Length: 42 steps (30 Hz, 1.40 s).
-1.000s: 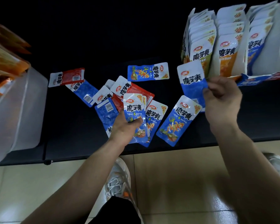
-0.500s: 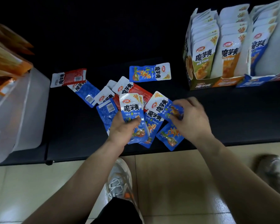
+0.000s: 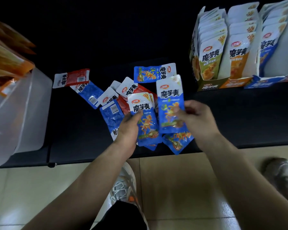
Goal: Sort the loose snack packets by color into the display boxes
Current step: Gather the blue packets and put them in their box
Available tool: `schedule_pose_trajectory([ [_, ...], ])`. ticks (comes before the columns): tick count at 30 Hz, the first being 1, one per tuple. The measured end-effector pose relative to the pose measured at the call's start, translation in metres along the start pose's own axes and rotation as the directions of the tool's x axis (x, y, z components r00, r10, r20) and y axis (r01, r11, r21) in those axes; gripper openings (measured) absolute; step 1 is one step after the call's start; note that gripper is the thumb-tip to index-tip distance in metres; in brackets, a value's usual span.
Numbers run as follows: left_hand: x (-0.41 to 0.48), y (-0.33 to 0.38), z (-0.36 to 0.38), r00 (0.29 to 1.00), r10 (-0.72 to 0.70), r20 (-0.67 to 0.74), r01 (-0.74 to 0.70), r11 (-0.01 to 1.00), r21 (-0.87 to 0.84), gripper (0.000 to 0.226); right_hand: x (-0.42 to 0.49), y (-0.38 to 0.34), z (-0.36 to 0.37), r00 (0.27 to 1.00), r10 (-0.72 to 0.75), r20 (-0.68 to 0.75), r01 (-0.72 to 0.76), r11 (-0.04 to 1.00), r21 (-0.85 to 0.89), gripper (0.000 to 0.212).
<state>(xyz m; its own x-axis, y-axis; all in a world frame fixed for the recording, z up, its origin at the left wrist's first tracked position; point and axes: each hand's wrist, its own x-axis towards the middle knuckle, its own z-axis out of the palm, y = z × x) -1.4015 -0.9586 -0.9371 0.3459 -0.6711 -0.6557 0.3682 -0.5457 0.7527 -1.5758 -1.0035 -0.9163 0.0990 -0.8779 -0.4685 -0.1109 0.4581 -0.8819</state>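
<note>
Loose blue and red snack packets lie in a heap (image 3: 113,103) on the black table (image 3: 73,143). My left hand (image 3: 130,128) grips a small stack of blue packets (image 3: 144,113), held upright above the heap. My right hand (image 3: 194,120) pinches one blue packet (image 3: 170,100) by its lower right side, right beside that stack. Another blue packet (image 3: 178,143) lies under my right hand at the table's edge. At the back right stand the display boxes: green (image 3: 208,63), orange (image 3: 238,60) and blue (image 3: 271,52), each filled with upright packets.
A clear plastic bin (image 3: 20,117) with orange packets stands at the left end of the table. A lone blue packet (image 3: 154,73) and a red one (image 3: 71,78) lie behind the heap. Below the table's front edge are tiled floor and my shoes (image 3: 123,185).
My right hand came back from the boxes to the heap, picked up a blue packet and lifted it upright beside the stack in my left hand.
</note>
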Motion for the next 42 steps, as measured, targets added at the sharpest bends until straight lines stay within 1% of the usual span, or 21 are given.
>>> schedule_pose_trajectory([
  [1, -0.001, -0.001, 0.001, 0.999, -0.016, 0.047, 0.017, 1.000, -0.002, 0.069, -0.006, 0.002, 0.009, 0.999, 0.024, 0.045, -0.024, 1.000, 0.007, 0.007],
  [2, -0.004, -0.001, 0.003, 0.996, 0.012, 0.094, -0.014, 1.000, 0.024, 0.071, -0.010, 0.004, 0.017, 0.996, 0.032, 0.079, -0.028, 0.998, -0.054, 0.011],
  [4, -0.006, -0.003, 0.004, 0.982, 0.102, 0.158, -0.126, 0.981, 0.146, 0.039, -0.014, 0.010, 0.025, 0.997, 0.021, 0.079, 0.000, 0.967, -0.256, 0.017],
  [6, -0.004, -0.005, 0.000, 0.979, 0.148, 0.137, -0.177, 0.957, 0.231, 0.021, -0.013, 0.013, 0.015, 0.999, -0.007, -0.051, -0.015, 0.907, -0.421, 0.027],
  [7, -0.001, -0.006, -0.003, 0.982, 0.153, 0.113, -0.176, 0.956, 0.234, 0.020, -0.011, 0.015, 0.004, 0.990, -0.042, -0.132, -0.036, 0.842, -0.538, 0.034],
  [9, 0.003, -0.006, -0.010, 0.983, 0.161, 0.084, -0.177, 0.951, 0.252, 0.024, -0.006, 0.023, -0.020, 0.974, -0.084, -0.211, -0.121, 0.596, -0.794, 0.071],
  [10, 0.005, -0.007, -0.012, 0.983, 0.163, 0.088, -0.181, 0.943, 0.279, 0.027, -0.004, 0.026, -0.029, 0.973, -0.063, -0.221, -0.162, 0.489, -0.857, 0.090],
  [11, 0.006, -0.008, -0.013, 0.982, 0.165, 0.097, -0.187, 0.932, 0.310, 0.031, -0.003, 0.029, -0.034, 0.974, -0.035, -0.225, -0.189, 0.426, -0.885, 0.101],
  [12, 0.007, -0.009, -0.014, 0.980, 0.167, 0.104, -0.192, 0.923, 0.332, 0.031, -0.002, 0.031, -0.037, 0.974, -0.018, -0.227, -0.200, 0.403, -0.893, 0.106],
  [14, 0.007, -0.011, -0.012, 0.980, 0.167, 0.110, -0.196, 0.914, 0.355, 0.026, 0.002, 0.033, -0.038, 0.975, -0.016, -0.219, -0.191, 0.434, -0.881, 0.103],
  [15, 0.006, -0.011, -0.011, 0.981, 0.165, 0.105, -0.192, 0.912, 0.363, 0.025, 0.004, 0.032, -0.037, 0.978, -0.018, -0.206, -0.172, 0.485, -0.857, 0.097],
  [17, 0.005, -0.011, -0.009, 0.982, 0.162, 0.097, -0.187, 0.910, 0.369, 0.026, 0.006, 0.028, -0.035, 0.989, -0.008, -0.150, -0.112, 0.627, -0.771, 0.084],
  [20, 0.005, -0.010, -0.009, 0.981, 0.172, 0.087, -0.192, 0.901, 0.388, 0.023, 0.007, 0.022, -0.041, 0.996, 0.012, -0.089, -0.059, 0.833, -0.550, 0.065],
  [23, 0.004, -0.009, -0.008, 0.981, 0.175, 0.087, -0.195, 0.897, 0.397, 0.024, 0.006, 0.016, -0.054, 0.997, -0.063, 0.037, 0.073, 0.851, -0.520, 0.018],
  [25, 0.003, -0.007, -0.007, 0.983, 0.164, 0.080, -0.183, 0.907, 0.379, 0.022, 0.008, 0.011, -0.063, 0.992, -0.059, 0.114, 0.105, 0.883, -0.458, 0.007],
  [28, -0.001, -0.006, -0.005, 0.979, 0.171, 0.110, -0.200, 0.911, 0.361, 0.024, 0.011, 0.001, -0.057, 0.975, -0.027, 0.223, 0.090, 0.956, -0.279, 0.009],
  [31, -0.007, -0.006, -0.001, 0.968, 0.186, 0.171, -0.237, 0.900, 0.365, 0.024, 0.015, -0.007, -0.031, 0.962, -0.053, 0.269, 0.123, 0.960, -0.252, 0.008],
  [33, -0.009, -0.006, -0.001, 0.964, 0.192, 0.183, -0.246, 0.907, 0.343, 0.024, 0.017, -0.010, -0.013, 0.968, -0.055, 0.244, 0.115, 0.965, -0.236, 0.012],
  [36, -0.010, -0.003, -0.009, 0.963, 0.179, 0.202, -0.235, 0.926, 0.295, 0.029, 0.016, -0.010, 0.014, 0.994, -0.026, 0.106, 0.050, 0.972, -0.231, 0.020],
  [39, -0.010, -0.001, -0.018, 0.952, 0.183, 0.244, -0.264, 0.894, 0.361, 0.038, 0.012, -0.003, 0.033, 0.998, -0.053, -0.016, 0.045, 0.944, -0.328, 0.033],
  [42, -0.002, 0.005, -0.035, 0.969, 0.207, 0.137, -0.245, 0.888, 0.390, 0.030, 0.012, 0.013, 0.029, 0.989, -0.123, -0.083, 0.048, 0.792, -0.608, 0.043],
])
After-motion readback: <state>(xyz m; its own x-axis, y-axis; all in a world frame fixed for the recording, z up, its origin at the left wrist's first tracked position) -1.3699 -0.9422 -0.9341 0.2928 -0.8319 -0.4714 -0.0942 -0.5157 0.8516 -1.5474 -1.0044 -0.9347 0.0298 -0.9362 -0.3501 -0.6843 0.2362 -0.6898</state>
